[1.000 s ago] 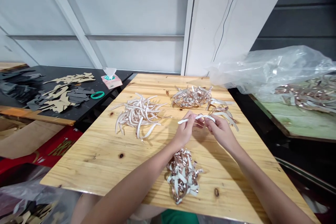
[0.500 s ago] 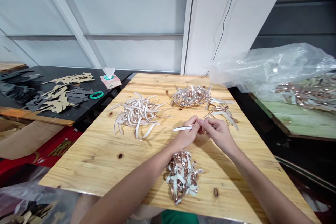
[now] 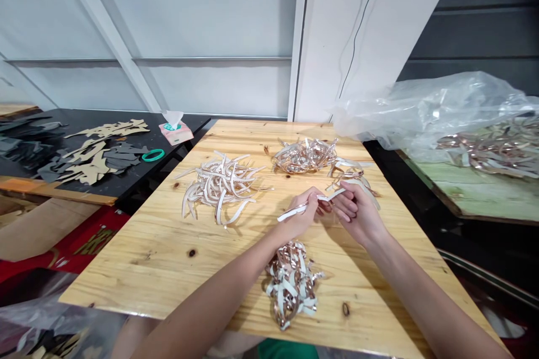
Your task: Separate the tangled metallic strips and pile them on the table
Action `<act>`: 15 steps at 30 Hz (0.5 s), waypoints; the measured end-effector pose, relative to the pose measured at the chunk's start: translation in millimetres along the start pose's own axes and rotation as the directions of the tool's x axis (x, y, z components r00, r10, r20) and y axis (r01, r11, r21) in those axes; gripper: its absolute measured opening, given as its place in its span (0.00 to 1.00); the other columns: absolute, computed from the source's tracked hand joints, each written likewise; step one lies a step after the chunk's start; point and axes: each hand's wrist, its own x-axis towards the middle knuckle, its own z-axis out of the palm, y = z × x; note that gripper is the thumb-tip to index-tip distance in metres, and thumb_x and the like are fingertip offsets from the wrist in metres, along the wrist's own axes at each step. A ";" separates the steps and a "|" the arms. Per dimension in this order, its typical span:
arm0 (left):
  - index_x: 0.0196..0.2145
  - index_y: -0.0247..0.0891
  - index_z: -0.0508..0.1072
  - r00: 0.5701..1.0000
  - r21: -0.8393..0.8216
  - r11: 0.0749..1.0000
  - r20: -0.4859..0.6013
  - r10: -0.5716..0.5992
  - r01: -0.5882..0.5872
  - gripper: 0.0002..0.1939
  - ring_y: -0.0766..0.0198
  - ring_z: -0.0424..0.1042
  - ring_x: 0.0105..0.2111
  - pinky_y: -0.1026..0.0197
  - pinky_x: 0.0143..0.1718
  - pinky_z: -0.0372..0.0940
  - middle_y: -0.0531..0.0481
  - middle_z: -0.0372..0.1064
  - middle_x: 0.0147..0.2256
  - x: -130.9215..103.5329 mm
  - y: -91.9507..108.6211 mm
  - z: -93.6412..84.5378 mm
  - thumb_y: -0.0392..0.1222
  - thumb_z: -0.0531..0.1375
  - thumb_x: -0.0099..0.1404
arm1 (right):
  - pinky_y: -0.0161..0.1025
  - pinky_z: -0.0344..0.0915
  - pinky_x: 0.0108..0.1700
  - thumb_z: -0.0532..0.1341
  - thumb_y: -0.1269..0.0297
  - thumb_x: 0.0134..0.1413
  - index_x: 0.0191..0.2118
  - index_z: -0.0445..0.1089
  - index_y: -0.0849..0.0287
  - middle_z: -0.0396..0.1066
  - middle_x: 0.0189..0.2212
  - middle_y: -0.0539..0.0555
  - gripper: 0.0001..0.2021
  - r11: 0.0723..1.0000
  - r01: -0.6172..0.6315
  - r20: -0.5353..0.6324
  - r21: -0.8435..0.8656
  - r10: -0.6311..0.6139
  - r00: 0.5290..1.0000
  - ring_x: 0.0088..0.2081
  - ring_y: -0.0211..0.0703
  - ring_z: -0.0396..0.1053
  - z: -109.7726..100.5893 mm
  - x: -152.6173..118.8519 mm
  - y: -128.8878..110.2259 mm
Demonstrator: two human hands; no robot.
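Observation:
A narrow white strip (image 3: 336,194) runs between my two hands above the wooden table. My left hand (image 3: 300,220) pinches it around its middle, and one end sticks out to the left over the back of that hand. The strip's other end is between the thumb and fingers of my right hand (image 3: 361,212). Just below my left wrist lies a heap of curled white and rose-gold strips (image 3: 293,286). Past my hands is a tangled pile of shiny rose-gold strips (image 3: 305,155), with a few loose strips (image 3: 354,171) right of it.
A pile of curved whitish strips (image 3: 221,185) covers the table's (image 3: 138,269) left part. On the black table (image 3: 126,118) at left are beige and grey scraps (image 3: 95,160), a green tape ring (image 3: 153,155) and a tissue pack (image 3: 176,130). Clear plastic (image 3: 404,106) overhangs the right.
My right hand has turned and drawn slightly right from my left hand, so the strip's right section now shows between them. The left hand stays nearly in place.

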 end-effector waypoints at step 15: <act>0.30 0.39 0.68 0.973 0.046 0.998 -0.229 -0.030 0.042 0.23 0.64 0.71 0.30 0.62 0.36 0.66 0.50 0.70 0.28 1.2 -4.2 -0.4 0.54 0.44 0.75 | 0.29 0.60 0.18 0.60 0.57 0.64 0.30 0.62 0.56 0.53 0.18 0.43 0.13 0.998 0.026 -0.132 0.051 -0.019 0.991 0.16 0.31 0.51 -16.9 13.4 -7.7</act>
